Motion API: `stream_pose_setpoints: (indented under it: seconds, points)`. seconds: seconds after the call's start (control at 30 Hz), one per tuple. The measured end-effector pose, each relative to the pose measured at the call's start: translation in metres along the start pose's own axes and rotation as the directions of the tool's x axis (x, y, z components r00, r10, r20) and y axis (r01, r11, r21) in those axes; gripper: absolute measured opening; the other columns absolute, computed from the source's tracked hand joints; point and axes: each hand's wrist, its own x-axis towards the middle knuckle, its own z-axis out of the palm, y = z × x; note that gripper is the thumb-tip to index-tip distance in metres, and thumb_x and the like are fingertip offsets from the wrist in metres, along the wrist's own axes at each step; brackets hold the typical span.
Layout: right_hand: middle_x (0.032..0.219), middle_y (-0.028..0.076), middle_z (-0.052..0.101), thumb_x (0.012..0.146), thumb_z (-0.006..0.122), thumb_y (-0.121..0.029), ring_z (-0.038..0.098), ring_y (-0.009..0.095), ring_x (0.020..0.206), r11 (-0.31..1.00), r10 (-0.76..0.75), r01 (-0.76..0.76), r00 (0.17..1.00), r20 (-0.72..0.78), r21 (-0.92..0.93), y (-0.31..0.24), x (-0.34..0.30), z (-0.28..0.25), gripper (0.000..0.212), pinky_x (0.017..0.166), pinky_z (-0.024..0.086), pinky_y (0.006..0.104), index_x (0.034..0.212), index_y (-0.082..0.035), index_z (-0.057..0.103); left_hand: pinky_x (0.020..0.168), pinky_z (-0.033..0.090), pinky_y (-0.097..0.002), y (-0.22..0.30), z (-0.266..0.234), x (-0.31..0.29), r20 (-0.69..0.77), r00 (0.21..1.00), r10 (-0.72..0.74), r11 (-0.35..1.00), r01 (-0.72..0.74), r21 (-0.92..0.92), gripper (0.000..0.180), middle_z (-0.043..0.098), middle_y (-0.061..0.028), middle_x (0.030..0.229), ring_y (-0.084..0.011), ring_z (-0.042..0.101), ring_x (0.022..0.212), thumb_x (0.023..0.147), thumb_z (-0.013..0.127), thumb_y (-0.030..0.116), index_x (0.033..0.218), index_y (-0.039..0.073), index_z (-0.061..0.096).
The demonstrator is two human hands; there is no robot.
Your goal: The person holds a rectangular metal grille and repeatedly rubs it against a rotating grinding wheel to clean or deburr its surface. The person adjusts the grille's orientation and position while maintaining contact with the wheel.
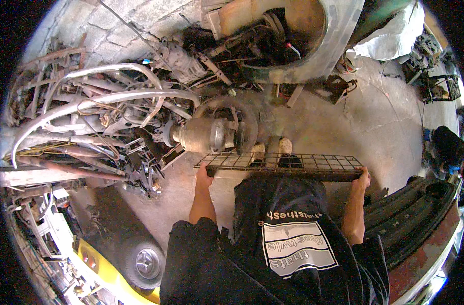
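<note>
A long metal wire rack (313,162) with an open grid spans the space in front of my body, above my shoes (285,146). My left hand (204,173) is closed around its left end. At the opposite end, my right hand (364,178) grips the corner. The rack looks roughly level from side to side. Just beyond its left part stands a dusty metal cylinder (199,135) with a round flange, part of a larger machine part on the floor.
Scrap pipes and bent bars (95,109) are heaped at the left. A car body panel (338,30) with a wheel arch stands ahead. A yellow car (102,272) is at lower left, a long black car part (415,218) at right. Concrete floor (379,107) shows at right.
</note>
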Motion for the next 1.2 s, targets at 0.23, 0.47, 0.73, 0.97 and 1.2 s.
stream_pose_setpoints:
  seconds: [0.23,0.47,0.73,0.97,1.2]
  points:
    - [0.063,0.012,0.052,0.067,0.057,-0.001,0.054,0.026,0.057,1.000,-0.007,0.007,0.997,0.079,0.003,-0.001,0.007,-0.007,0.013,0.057,0.048,0.0380,0.071,-0.001,0.044,0.056,0.051,-0.0360,-0.004,0.008,-0.013,0.028,0.997,0.066,0.997,-0.067,0.044,0.027,0.057,-0.0090,0.079,-0.0223,0.058,0.069,0.072,0.059,0.021,0.090,0.004,0.049]
    - [0.063,0.012,0.052,0.065,0.058,-0.002,0.054,0.025,0.056,0.997,-0.012,0.009,0.999,0.039,0.073,0.007,0.019,-0.011,0.014,0.056,0.048,0.0360,0.069,-0.001,0.045,0.047,0.046,-0.0308,0.000,0.023,-0.029,0.036,0.995,0.093,0.987,-0.097,0.129,0.018,0.054,-0.0052,0.068,-0.0184,0.054,0.056,0.073,0.054,0.027,0.077,0.009,0.050]
    - [0.063,0.013,0.053,0.063,0.060,-0.002,0.053,0.025,0.053,0.998,0.034,-0.035,0.999,0.017,0.051,0.002,0.004,-0.002,0.017,0.053,0.048,0.0363,0.071,-0.001,0.044,0.057,0.047,-0.0354,-0.001,0.001,-0.009,0.062,0.996,0.058,0.998,-0.058,0.005,0.025,0.054,-0.0089,0.081,-0.0212,0.057,0.069,0.073,0.057,0.019,0.092,0.006,0.048]
    - [0.068,0.014,0.053,0.063,0.057,0.003,0.052,0.027,0.052,0.999,0.007,-0.005,0.999,-0.049,0.035,-0.005,-0.007,0.005,0.018,0.050,0.047,0.0376,0.074,-0.001,0.043,0.041,0.045,-0.0260,-0.007,0.011,-0.016,-0.069,0.993,0.092,0.992,-0.085,0.097,0.025,0.055,-0.0032,0.059,-0.0173,0.052,0.046,0.075,0.052,0.033,0.066,0.010,0.052]
    - [0.067,0.014,0.052,0.063,0.058,0.003,0.052,0.026,0.054,0.999,0.032,-0.035,0.997,0.068,0.031,-0.010,-0.019,0.004,0.022,0.049,0.047,0.0375,0.077,-0.001,0.042,0.049,0.045,-0.0358,-0.004,0.006,-0.013,-0.074,0.995,0.062,0.988,-0.051,0.143,0.025,0.056,-0.0095,0.076,-0.0224,0.056,0.061,0.071,0.057,0.026,0.084,0.006,0.049]
